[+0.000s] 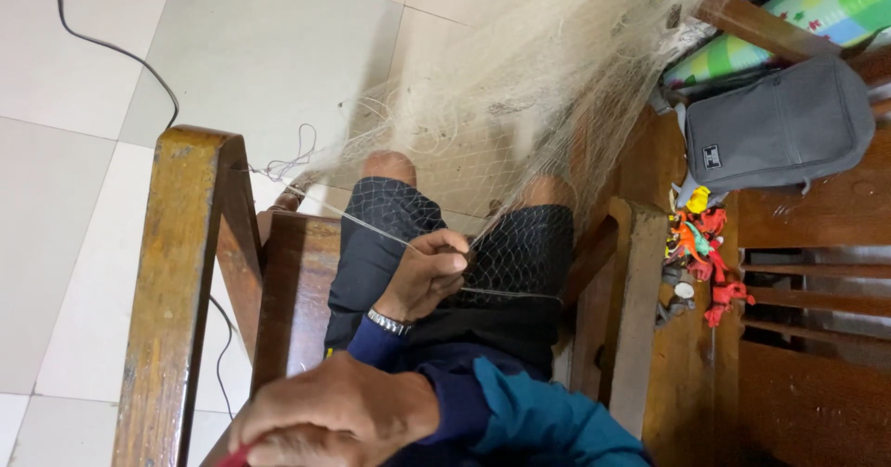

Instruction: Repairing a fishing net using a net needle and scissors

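The wooden chair (176, 281) serves as the reference landmark.

Nearest the camera, at the lower edge of the view and just inboard of the chair's armrest, one hand (334, 416) is closed into a fist, knuckles up. A red item (234, 456) protrudes from the fist at the frame edge; its kind cannot be determined. This arm carries a blue and teal sleeve (520, 411). Whether this is the left or right hand cannot be determined with certainty; it appears to be the left.

Farther in, above the chair seat and over the person's lap, the second hand (429, 272) is curled, fingers pinched shut on a strand of the fishing net (501, 123). A metal wristband (388, 322) sits on its wrist. A taut line (353, 218) runs from this pinch toward the top of the chair's armrest.

The net drapes over both knees and the dark shorts (520, 253), then rises in a pale heap beyond the chair, over the tiled floor (260, 49).

On the opposite side of the chair from the armrest, a wooden bench (835, 207) carries small coloured toy figures (705, 253) and a grey pouch (780, 128). A black cable (111, 49) crosses the floor beyond the armrest.
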